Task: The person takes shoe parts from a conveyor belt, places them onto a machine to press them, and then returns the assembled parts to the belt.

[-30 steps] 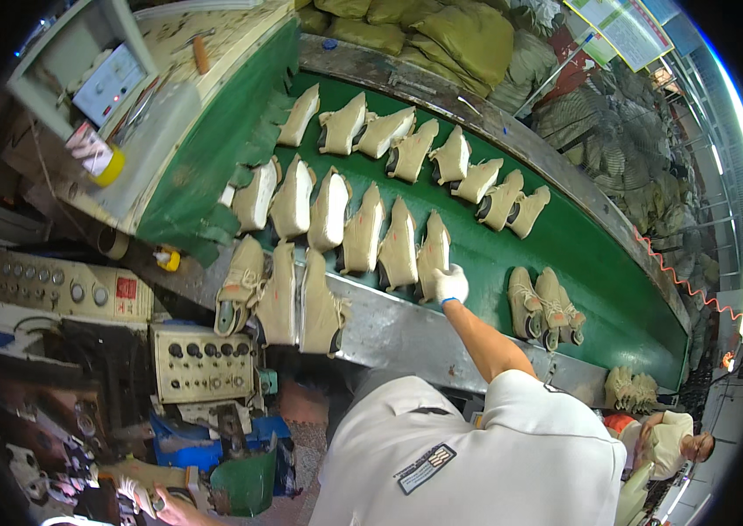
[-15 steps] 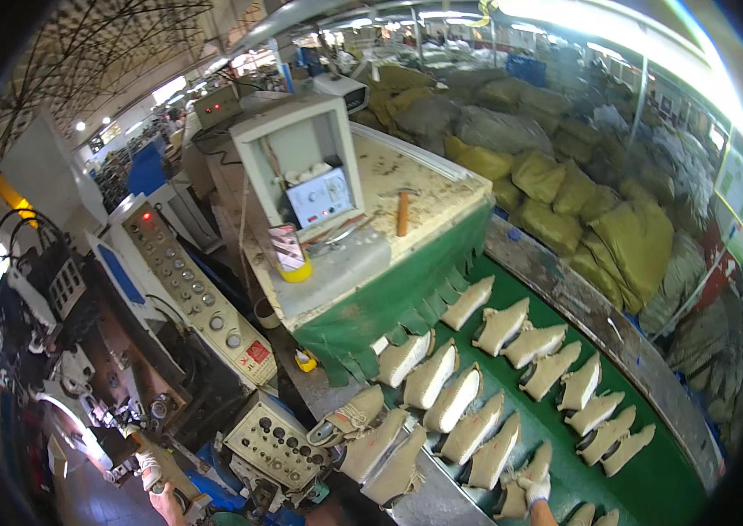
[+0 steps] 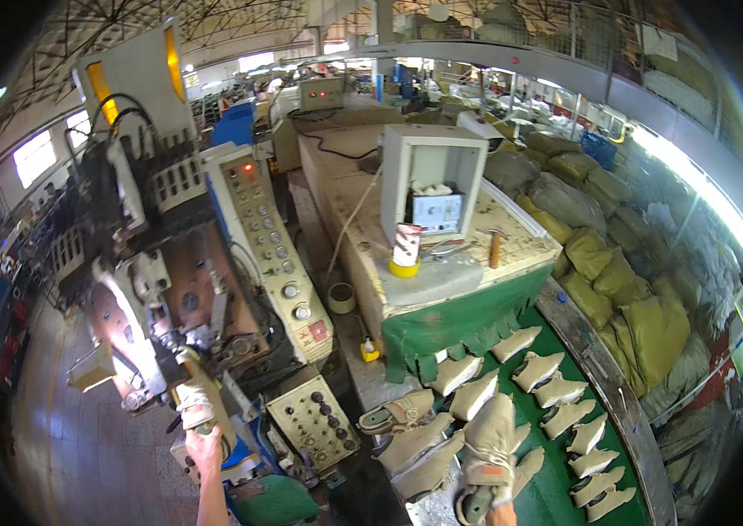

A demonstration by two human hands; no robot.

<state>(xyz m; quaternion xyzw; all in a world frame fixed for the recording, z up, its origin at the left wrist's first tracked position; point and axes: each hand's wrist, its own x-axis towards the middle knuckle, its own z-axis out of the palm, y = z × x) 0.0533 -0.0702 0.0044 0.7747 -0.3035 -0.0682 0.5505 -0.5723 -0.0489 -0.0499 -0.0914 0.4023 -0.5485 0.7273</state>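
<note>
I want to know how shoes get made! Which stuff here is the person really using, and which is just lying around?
In use:
- left hand on a handle of the grey machine
- right hand holding a beige shoe upper
- more shoe uppers on the green belt

Just lying about:
- hammer
- yellow-based can
- olive sacks
</note>
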